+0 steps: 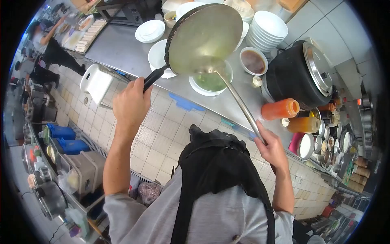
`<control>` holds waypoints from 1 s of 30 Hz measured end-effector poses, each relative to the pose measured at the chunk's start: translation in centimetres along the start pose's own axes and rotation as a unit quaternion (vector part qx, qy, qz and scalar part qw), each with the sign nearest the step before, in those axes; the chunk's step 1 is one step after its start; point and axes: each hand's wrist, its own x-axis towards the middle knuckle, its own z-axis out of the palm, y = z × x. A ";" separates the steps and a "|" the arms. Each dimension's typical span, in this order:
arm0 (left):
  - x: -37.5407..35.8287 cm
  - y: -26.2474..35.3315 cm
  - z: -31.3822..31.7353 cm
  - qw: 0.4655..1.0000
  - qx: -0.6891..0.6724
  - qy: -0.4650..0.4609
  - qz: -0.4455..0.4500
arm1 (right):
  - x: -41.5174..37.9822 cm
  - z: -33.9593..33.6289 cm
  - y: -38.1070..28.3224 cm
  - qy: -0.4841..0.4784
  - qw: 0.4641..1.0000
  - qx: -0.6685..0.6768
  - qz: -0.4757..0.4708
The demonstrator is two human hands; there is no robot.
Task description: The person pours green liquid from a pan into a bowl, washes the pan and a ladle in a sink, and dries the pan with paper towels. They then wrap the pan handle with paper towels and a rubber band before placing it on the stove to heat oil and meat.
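Note:
My left hand (132, 101) is closed around the black handle of a large wok (203, 36), which is tilted over the steel counter. In my right hand (271, 146) is the long handle of a metal ladle (239, 99); its head is at the wok's lower rim. Right below them, a white bowl (211, 83) holds green soup. Beside it stands a bowl of dark brown broth (253, 61). White bowls (157, 55) are partly hidden behind the wok and its handle.
Stacked white bowls (268, 28) and a black pot with a steel lid (298, 75) stand at the back right. Orange (280, 109) and yellow (302, 124) sauce bottles lie nearer. A white stool (96, 84) is left. Other people stand at the far left.

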 end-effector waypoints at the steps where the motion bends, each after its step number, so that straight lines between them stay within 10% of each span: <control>1: -0.2 -0.2 0.5 1.000 -0.010 0.014 0.000 | -0.2 0.0 -0.3 0.001 1.000 -0.001 0.001; 6: -1.0 -0.4 1.1 0.998 -0.022 0.053 0.009 | 1.1 2.4 -2.0 0.108 0.991 0.071 0.037; 15: -1.1 -1.1 2.6 0.992 -0.074 0.104 -0.015 | -0.4 3.0 -4.8 0.010 0.995 0.043 0.095; 25: 1.9 -1.6 1.8 0.977 -0.182 -0.066 -0.095 | -5.3 0.2 -4.9 0.020 0.976 0.146 0.163; 27: 2.0 -0.9 0.9 0.969 -0.204 -0.099 -0.093 | -4.9 -0.1 -5.5 0.035 0.827 0.533 0.174; 30: 0.2 0.8 0.4 0.955 -0.268 -0.116 -0.047 | -4.8 -0.7 -5.7 0.006 0.746 0.659 0.094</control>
